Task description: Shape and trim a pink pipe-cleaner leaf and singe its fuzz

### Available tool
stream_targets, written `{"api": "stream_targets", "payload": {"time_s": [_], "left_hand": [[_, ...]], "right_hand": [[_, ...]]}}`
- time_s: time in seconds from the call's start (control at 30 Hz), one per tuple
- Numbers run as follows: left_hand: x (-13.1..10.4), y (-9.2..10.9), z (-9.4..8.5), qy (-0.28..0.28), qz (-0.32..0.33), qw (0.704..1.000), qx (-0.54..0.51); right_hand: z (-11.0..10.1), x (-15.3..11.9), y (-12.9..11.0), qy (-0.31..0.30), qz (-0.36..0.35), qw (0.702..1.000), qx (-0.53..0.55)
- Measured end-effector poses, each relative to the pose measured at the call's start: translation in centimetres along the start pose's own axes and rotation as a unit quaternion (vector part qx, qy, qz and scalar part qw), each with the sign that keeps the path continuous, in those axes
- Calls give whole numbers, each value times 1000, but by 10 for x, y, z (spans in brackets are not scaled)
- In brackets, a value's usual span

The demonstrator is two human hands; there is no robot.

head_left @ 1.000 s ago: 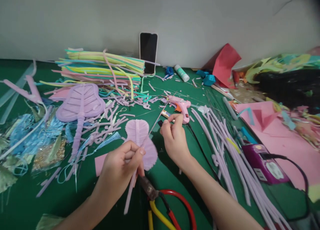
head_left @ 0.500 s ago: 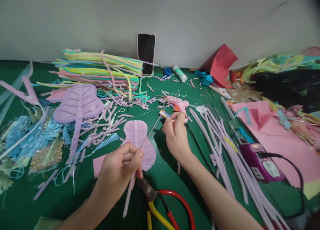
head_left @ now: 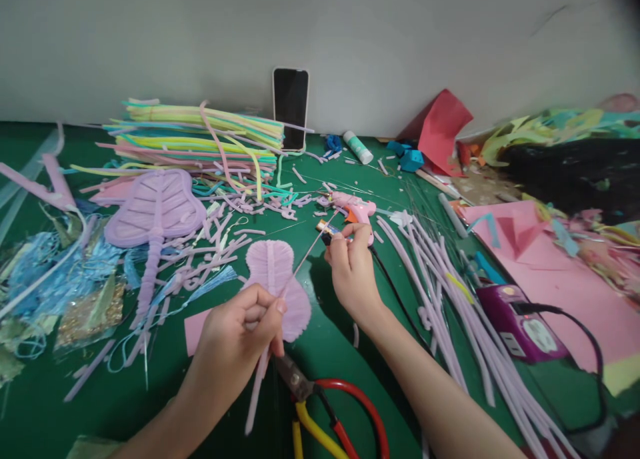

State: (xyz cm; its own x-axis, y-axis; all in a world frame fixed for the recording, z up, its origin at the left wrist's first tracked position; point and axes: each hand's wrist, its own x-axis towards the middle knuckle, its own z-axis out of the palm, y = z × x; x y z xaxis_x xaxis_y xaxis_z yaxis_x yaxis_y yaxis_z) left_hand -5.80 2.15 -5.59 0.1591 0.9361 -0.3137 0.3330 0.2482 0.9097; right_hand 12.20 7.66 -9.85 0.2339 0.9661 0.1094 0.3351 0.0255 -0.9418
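My left hand [head_left: 253,326] is closed, pinching a lilac pipe cleaner [head_left: 256,396]. Its fuzzy end hangs below the fingers, while a thin, bare-looking length [head_left: 311,251] slants up and right. My right hand [head_left: 353,266] is closed around what looks like a small lighter [head_left: 326,230] with a printed body and a dark end, beside the tip of that thin length. No flame shows. Behind my left fingers lies a lilac, ribbed, gourd-shaped piece [head_left: 270,256]. Red-and-yellow-handled pliers or cutters [head_left: 297,382] lie just below my left hand.
A pink glue gun [head_left: 353,204] lies beyond my right hand. Lilac pipe cleaners [head_left: 465,312] and a purple power box [head_left: 520,326] are to the right. At left are a finished-looking lilac fan [head_left: 160,209], blue tassels [head_left: 45,266] and coloured stems [head_left: 200,139]. A phone [head_left: 291,106] leans on the wall.
Almost nothing differs. The whole view has shifted very slightly, and both hands keep the same hold and place.
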Motion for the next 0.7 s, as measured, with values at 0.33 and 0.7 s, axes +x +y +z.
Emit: {"api": "stream_targets", "payload": {"time_s": [0.33,0.7], "left_hand": [[2,-2,0,-5,5,1000,5],[3,-1,0,17,17,1000,4]], "right_hand": [[-1,-1,-1,3,4,1000,-15],[-1,-2,-4,-4,18,999,-26]]}}
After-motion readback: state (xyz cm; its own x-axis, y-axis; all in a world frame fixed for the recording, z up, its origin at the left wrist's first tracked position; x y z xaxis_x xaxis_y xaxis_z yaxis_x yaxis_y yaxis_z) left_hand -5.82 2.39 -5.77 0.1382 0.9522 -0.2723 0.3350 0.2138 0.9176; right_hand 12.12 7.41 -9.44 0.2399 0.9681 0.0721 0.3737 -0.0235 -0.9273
